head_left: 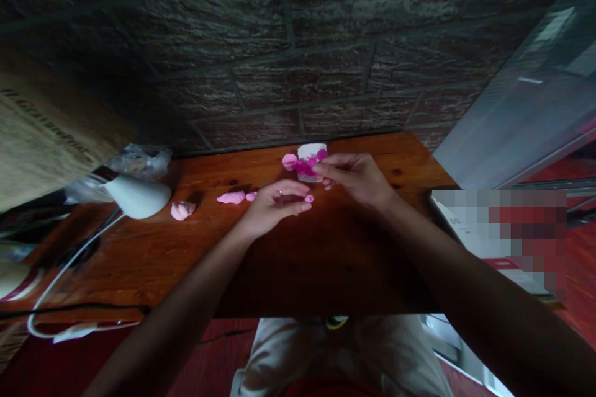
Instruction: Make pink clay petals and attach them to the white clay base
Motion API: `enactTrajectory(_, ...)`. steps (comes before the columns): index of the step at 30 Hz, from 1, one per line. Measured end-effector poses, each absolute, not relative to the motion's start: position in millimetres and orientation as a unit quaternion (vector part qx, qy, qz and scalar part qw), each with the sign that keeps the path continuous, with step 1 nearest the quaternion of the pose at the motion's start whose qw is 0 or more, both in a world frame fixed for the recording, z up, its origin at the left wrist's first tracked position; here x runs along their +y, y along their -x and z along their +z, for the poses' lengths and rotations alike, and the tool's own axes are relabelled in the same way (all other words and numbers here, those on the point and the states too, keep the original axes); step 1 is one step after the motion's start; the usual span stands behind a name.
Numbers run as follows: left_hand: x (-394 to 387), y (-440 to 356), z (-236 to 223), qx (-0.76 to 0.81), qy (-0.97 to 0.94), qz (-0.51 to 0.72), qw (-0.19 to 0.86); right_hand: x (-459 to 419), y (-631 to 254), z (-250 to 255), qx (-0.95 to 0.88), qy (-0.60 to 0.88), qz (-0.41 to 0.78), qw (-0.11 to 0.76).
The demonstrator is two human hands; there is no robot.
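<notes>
My left hand (272,206) pinches a small rolled pink clay piece (308,198) between thumb and fingertips, just above the wooden table. My right hand (361,178) is closed at the edge of a cluster of magenta clay-like pieces (303,167), its fingertips pinched on one of them. Behind that cluster is a small white container (311,150); magenta covers part of its front. A round pink lump (289,162) sits beside it on the left. Further left lie a long pink clay lump (231,198), a smaller pink bit (251,196) partly behind my left hand, and a separate pink lump (182,209).
On the wooden table (153,254), a white lamp-like object (139,195) with a white cable stands left, near crumpled clear plastic (139,161) and a brown paper bag (51,130). A stone-patterned wall (288,74) rises behind. White boxes (459,223) lie right.
</notes>
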State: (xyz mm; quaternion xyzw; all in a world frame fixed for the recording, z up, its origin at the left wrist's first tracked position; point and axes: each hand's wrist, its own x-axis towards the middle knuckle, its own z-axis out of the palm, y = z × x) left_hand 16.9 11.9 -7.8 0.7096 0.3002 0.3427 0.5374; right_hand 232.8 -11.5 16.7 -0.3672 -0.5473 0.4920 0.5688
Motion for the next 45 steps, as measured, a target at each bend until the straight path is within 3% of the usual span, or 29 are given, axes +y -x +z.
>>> enactTrajectory(13,20.7,-13.1,-11.5,0.303,-0.693,0.395,0.522,-14.4,-228.7,12.7,-0.562,0.358,0.533,0.521)
enactTrajectory(21,10.9,-17.0,-11.6,0.243,-0.86,0.238,0.381,-16.9,-227.5,15.9,-0.583,0.367,0.494,0.53)
enactTrajectory(26,9.1,-17.4,-12.4,0.24,-0.888,0.219,0.327,-16.8,-222.7,11.9,-0.595,0.404,0.455,0.525)
enactTrajectory(36,18.6,-11.5,-9.5,0.285,-0.818,0.441,0.234,-13.6,-227.0,2.6,-0.645,0.411,0.453,0.458)
enactTrajectory(45,19.2,-13.4,-10.0,0.192,-0.849,0.464,0.166,-20.5,-219.5,7.3,-0.672,0.381,0.481,0.415)
